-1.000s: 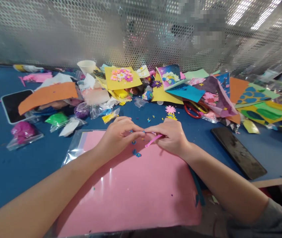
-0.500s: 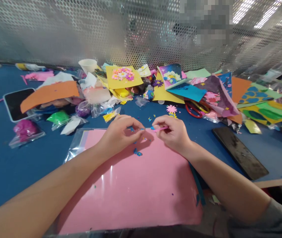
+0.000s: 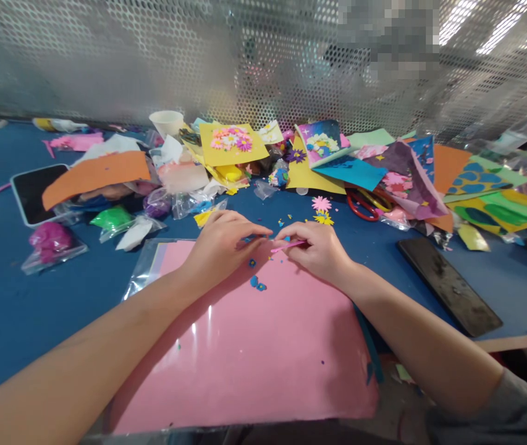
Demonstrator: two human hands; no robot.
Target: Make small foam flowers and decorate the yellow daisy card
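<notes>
My left hand (image 3: 227,244) is closed in a pinch above the far edge of a pink sheet (image 3: 249,352) in a clear sleeve. Whatever sits at its fingertips is too small to make out. Facing it, my right hand (image 3: 322,252) grips a thin pink stick-like tool (image 3: 290,245), its tip pointing left. The fingertips of both hands almost meet. Below them on the sheet lie small blue clay flowers (image 3: 261,287) with yellow centres, and another blue flower (image 3: 252,263) is close under my left fingers. Tiny yellow and blue bits are scattered around.
Beyond my right hand lie a pink clay flower (image 3: 321,203) and a yellow one (image 3: 324,217). Bagged clay, including magenta (image 3: 50,241) and green (image 3: 111,217), is at left. A dark phone (image 3: 448,284) lies right; coloured cards (image 3: 233,145) and red-handled scissors (image 3: 361,206) are behind.
My hands have come closer together, the right one shifting left with the pink tool. The blue bit at my right fingertips no longer shows there. A blue flower under my left hand is now clearer.
</notes>
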